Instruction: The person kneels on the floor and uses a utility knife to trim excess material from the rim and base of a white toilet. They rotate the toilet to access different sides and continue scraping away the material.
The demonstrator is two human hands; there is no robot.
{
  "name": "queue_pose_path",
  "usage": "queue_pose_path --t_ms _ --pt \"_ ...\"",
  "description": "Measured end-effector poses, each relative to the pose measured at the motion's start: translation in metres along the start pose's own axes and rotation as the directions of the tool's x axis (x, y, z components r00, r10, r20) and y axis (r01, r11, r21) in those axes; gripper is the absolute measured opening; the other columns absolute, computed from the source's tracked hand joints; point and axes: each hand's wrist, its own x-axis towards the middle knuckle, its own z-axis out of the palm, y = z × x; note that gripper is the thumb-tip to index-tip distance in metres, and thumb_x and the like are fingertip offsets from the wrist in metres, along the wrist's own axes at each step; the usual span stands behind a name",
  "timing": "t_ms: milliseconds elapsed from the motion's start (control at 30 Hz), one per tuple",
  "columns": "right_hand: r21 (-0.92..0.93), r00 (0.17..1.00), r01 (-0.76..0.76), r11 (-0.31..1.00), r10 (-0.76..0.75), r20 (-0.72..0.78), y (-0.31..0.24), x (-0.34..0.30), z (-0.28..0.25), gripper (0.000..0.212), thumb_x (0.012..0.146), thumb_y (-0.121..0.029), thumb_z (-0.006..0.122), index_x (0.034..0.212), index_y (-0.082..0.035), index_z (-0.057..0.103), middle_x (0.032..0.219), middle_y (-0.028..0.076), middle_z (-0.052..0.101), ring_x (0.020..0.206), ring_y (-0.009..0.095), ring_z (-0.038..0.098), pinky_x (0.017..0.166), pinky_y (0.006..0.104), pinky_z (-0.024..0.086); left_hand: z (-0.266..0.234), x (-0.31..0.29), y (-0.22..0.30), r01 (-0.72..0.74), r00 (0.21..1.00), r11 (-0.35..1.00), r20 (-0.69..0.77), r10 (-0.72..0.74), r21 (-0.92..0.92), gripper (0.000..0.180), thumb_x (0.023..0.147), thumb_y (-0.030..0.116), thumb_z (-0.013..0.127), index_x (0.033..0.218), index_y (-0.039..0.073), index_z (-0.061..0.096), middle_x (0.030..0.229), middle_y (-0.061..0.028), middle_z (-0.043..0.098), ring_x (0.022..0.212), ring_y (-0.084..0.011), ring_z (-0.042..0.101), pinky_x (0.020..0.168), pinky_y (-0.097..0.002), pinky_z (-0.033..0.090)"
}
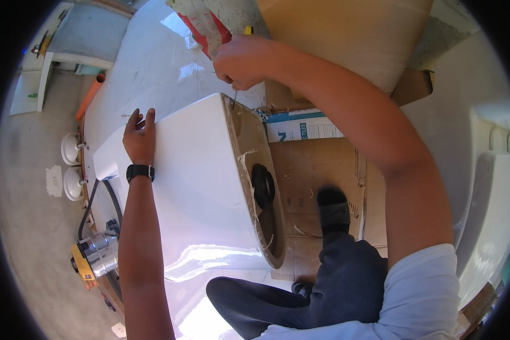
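A glossy white ceramic fixture (192,181), which looks like a toilet pan, lies on its side in front of me. Its hollow base, with a rough unglazed rim (238,133), faces right, and a black round part (262,186) shows inside. My left hand (139,139), below a black wristwatch, rests on the far left of the ceramic with its fingers loosely apart. At the base's far corner, my right hand (242,61) is closed around a thin metal tool (235,96). The tool's tip points down at the rim; its handle is hidden in my fist.
A red and grey bag (201,25) lies beyond my right hand. Cardboard (306,170) covers the floor on the right, with a blue-and-white carton strip (306,126). To the left are a yellow-and-silver power tool (96,258), white discs (71,148) and an orange pipe (90,96).
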Motion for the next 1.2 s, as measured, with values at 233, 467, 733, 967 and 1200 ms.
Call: queue_pose_path --t_ms 233,467,733,967,1200 --pt "-0.041 0.994 0.034 0.999 -0.038 -0.105 -0.010 -0.009 -0.008 0.012 0.070 -0.013 0.082 0.081 -0.009 0.079 0.081 0.009 0.076 0.079 0.027 0.073 0.066 0.0408 0.057 0.001 0.000 -0.001 0.015 1.000 1.000 0.013 -0.015 -0.004 0.069 0.090 0.050 0.075 0.136 -0.001 0.064 0.122 -0.0190 0.073 0.109 -0.0271 0.072 0.094 -0.0369 0.055" --pt "-0.078 0.997 -0.063 0.995 0.067 0.046 -0.005 0.003 -0.019 0.012 0.070 -0.012 0.082 0.081 -0.008 0.078 0.083 0.009 0.076 0.080 0.027 0.074 0.068 0.0403 0.058 0.001 0.001 -0.001 0.009 1.000 1.000 0.011 -0.009 -0.004 0.068 0.090 0.049 0.075 0.135 -0.001 0.065 0.120 -0.0180 0.074 0.107 -0.0263 0.073 0.093 -0.0360 0.056" --pt "-0.126 0.997 -0.071 0.989 0.076 0.029 -0.008 -0.002 -0.011 0.012 0.072 -0.013 0.083 0.082 -0.008 0.078 0.084 0.010 0.077 0.081 0.028 0.074 0.069 0.0410 0.058 0.001 0.001 -0.002 -0.002 1.000 1.000 -0.001 0.002 -0.019 0.068 0.090 0.048 0.076 0.135 -0.002 0.065 0.118 -0.0174 0.074 0.105 -0.0256 0.073 0.093 -0.0354 0.056" --pt "-0.078 0.995 -0.103 0.992 0.104 0.002 0.004 -0.014 0.018 0.010 0.075 -0.014 0.080 0.084 -0.009 0.078 0.087 0.011 0.076 0.083 0.027 0.074 0.074 0.0426 0.055 0.000 -0.001 0.002 0.018 1.000 0.999 0.011 -0.018 -0.030 0.067 0.090 0.047 0.076 0.136 -0.001 0.064 0.120 -0.0173 0.073 0.107 -0.0252 0.072 0.093 -0.0355 0.056" --pt "-0.278 0.976 -0.204 0.939 0.173 -0.130 -0.050 -0.044 0.033 0.007 0.080 -0.014 0.071 0.081 -0.012 0.078 0.088 0.005 0.072 0.089 0.025 0.070 0.087 0.0401 0.048 0.001 0.000 -0.001 -0.008 1.000 1.000 0.004 0.008 0.014 0.067 0.091 0.049 0.073 0.136 -0.001 0.065 0.121 -0.0172 0.073 0.107 -0.0266 0.072 0.094 -0.0368 0.056"
